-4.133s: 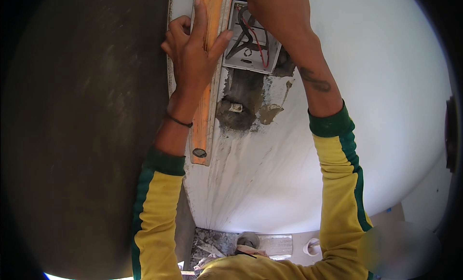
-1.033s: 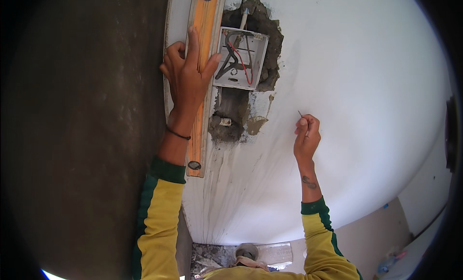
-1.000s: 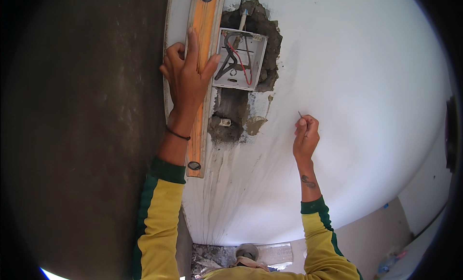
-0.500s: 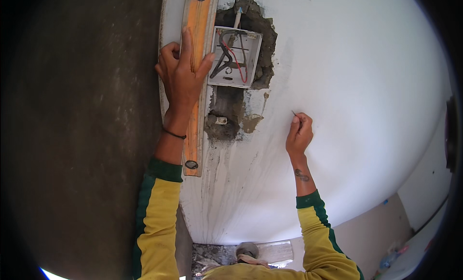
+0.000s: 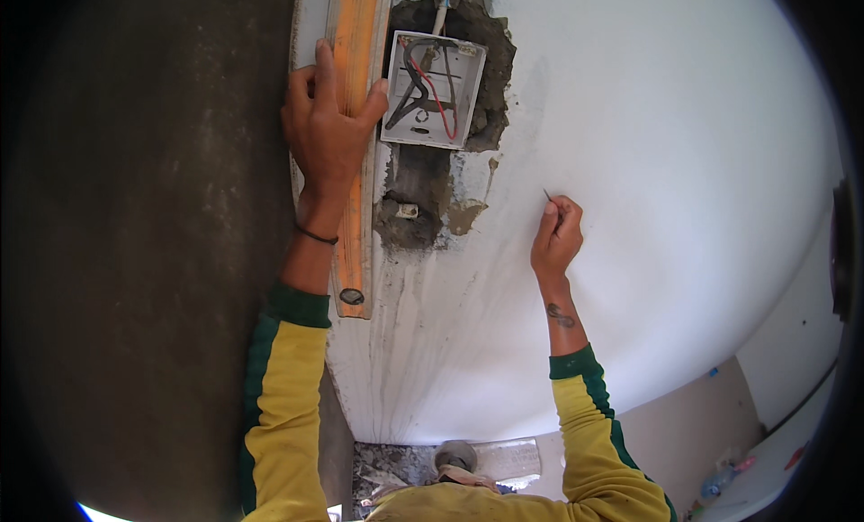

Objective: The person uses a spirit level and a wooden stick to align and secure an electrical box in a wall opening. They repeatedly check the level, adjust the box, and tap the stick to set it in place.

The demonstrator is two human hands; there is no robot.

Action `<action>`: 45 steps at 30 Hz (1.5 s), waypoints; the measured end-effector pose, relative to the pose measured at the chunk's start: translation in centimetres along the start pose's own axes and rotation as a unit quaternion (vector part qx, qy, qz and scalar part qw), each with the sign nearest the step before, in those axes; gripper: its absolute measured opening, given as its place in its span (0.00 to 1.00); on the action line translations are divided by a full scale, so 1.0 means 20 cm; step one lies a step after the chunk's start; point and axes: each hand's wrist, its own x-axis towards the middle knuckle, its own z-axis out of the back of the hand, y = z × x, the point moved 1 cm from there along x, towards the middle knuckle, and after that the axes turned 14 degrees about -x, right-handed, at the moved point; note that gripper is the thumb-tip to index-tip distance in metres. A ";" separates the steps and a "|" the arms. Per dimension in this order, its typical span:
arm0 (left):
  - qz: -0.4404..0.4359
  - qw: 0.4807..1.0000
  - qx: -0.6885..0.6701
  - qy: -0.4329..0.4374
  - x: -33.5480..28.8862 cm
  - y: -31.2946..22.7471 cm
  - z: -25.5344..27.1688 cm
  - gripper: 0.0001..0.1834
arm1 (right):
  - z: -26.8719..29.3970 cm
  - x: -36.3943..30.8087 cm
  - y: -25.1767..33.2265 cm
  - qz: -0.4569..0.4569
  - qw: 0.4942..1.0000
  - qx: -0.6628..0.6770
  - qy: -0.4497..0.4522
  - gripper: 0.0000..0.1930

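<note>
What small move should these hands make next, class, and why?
I would probably bring the right hand and its pinched thin dark object over to the spirit level. The left hand braces that level lengthwise beside the open electrical box, while the right hand sits lower, apart from both.

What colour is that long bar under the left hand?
The long bar is orange with greyish edges; the head view shows it best.
</note>
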 end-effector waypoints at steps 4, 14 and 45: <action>0.015 1.000 0.004 -0.016 -0.02 0.00 0.02 0.40 | -0.01 0.00 -0.01 -0.016 1.000 0.004 0.016 0.06; 0.003 0.999 -0.025 -0.019 -0.08 -0.16 0.19 0.41 | 0.01 0.00 0.03 -0.064 0.995 0.053 0.059 0.08; 0.444 0.704 -0.535 0.146 -1.01 -1.50 0.19 0.49 | 1.22 -0.74 0.01 -0.271 0.787 0.201 0.516 0.48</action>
